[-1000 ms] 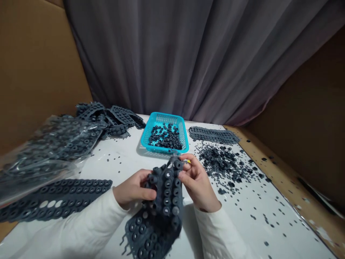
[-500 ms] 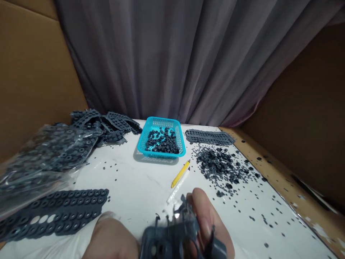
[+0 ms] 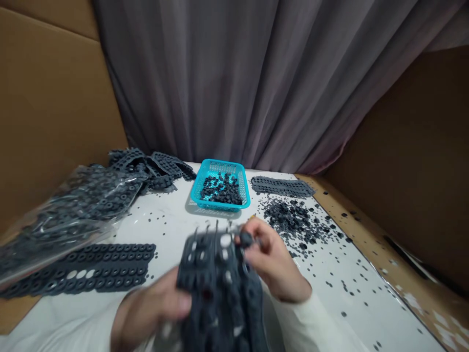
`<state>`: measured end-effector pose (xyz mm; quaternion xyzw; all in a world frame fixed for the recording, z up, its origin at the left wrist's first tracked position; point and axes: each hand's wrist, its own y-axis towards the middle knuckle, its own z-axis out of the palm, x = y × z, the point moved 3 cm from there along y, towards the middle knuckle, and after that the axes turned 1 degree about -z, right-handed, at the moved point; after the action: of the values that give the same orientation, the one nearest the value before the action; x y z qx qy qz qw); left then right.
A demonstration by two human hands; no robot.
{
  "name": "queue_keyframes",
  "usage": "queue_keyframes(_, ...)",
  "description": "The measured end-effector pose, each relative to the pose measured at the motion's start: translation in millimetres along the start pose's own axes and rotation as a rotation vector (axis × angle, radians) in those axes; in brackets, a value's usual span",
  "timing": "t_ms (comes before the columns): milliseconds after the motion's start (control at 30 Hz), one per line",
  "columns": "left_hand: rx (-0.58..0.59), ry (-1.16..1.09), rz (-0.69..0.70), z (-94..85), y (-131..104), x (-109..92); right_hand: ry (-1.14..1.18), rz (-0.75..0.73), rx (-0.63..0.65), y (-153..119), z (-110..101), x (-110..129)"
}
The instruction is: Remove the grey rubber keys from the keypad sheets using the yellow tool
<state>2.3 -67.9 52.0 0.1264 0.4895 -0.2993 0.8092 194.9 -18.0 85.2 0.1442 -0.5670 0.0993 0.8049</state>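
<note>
- Left hand (image 3: 156, 305) grips the gray sheet (image 3: 220, 298) over the worktop (image 3: 176, 220); right hand (image 3: 273, 259) pinches a dark piece (image 3: 246, 238) at its edge.
- Work seems partway: loose pieces (image 3: 224, 190) lie in the blue basket (image 3: 220, 205); the ringed strip (image 3: 120, 262) looks mostly whole.
- Blur hides whether that dark piece is detached; the sheet's lower end is cut off.

The left hand (image 3: 156, 304) holds a dark sheet (image 3: 220, 293). At its one o'clock, the right hand (image 3: 277, 261) pinches a piece (image 3: 246, 238).

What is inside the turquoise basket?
The turquoise basket holds many small dark pieces, with turquoise showing between some. Whatever lies beneath the thicker pile is covered.
</note>
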Motion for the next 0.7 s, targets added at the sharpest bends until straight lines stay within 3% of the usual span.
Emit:
queue_keyframes(167,-0.475,0.15,0.015,-56.3,87,-3,-0.228,-0.015,-0.076,50,-37,-40)
queue_keyframes(267,-0.6,0.173,0.032,-77.3,106,4,-0.603,-0.254,-0.28,56,-47,-45)
queue_keyframes(333,-0.594,0.23,0.044,-80.7,106,8,-0.857,-0.399,-0.272,53,-42,-43)
queue_keyframes(400,-0.534,0.275,0.048,-77.9,104,10,-1.024,-0.427,-0.134,51,-31,-42)
queue_keyframes(533,-0.338,0.446,0.121,-63.4,101,5,-1.208,-0.292,0.065,51,-20,-41)
queue_keyframes(700,-0.275,0.721,0.189,-50.6,100,0,-1.331,-0.221,0.214,50,-17,-39)
